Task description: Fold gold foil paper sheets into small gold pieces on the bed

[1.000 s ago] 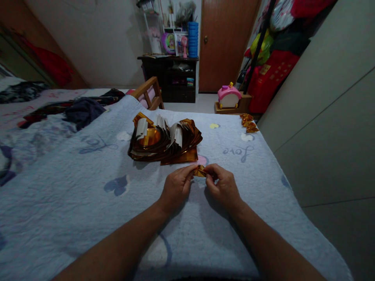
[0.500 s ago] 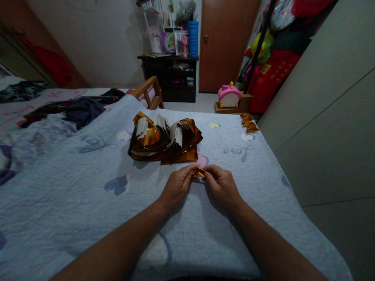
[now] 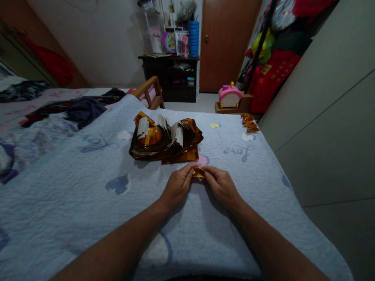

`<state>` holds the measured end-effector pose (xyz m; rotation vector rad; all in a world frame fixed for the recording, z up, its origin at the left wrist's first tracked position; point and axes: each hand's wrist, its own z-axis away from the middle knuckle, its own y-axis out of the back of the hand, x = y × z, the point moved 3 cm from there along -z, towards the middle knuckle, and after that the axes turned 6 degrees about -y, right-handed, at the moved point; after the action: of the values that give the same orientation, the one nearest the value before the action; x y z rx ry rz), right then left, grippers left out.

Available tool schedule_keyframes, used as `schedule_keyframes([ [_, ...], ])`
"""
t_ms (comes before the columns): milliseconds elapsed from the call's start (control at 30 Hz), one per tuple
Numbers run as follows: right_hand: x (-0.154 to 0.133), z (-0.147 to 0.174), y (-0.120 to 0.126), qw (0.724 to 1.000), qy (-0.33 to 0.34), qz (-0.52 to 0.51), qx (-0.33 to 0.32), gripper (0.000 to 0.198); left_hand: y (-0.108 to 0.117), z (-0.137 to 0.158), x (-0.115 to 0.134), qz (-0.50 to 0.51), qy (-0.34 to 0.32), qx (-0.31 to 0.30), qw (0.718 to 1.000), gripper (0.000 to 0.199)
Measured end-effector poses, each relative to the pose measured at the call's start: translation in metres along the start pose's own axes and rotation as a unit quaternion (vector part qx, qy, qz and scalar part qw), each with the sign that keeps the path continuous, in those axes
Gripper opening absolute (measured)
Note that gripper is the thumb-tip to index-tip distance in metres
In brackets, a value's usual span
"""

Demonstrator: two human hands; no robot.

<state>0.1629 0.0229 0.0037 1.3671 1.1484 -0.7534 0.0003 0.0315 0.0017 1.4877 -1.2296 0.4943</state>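
1. Dark clothing (image 3: 86,112) lies bunched at far left.
2. A fanned stack of gold-and-white sheets (image 3: 166,145) sits on the pale-blue quilt (image 3: 140,230), just beyond the hands.
3. The left hand (image 3: 176,186) has its fingers pinched on one end of a small folded gold piece (image 3: 199,173).
4. The right hand (image 3: 222,185) pinches its other end.
5. Crumpled gold pieces (image 3: 250,123) lie near the quilt's far right corner.
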Motion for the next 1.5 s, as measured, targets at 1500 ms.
schedule_keyframes([
  [1500, 0.0027, -0.0002, -0.0038, 0.997, -0.068, -0.006, 0.019, 0.017, -0.0056, -0.0001, -0.0007, -0.007, 0.027, -0.049, 0.998, 0.031],
])
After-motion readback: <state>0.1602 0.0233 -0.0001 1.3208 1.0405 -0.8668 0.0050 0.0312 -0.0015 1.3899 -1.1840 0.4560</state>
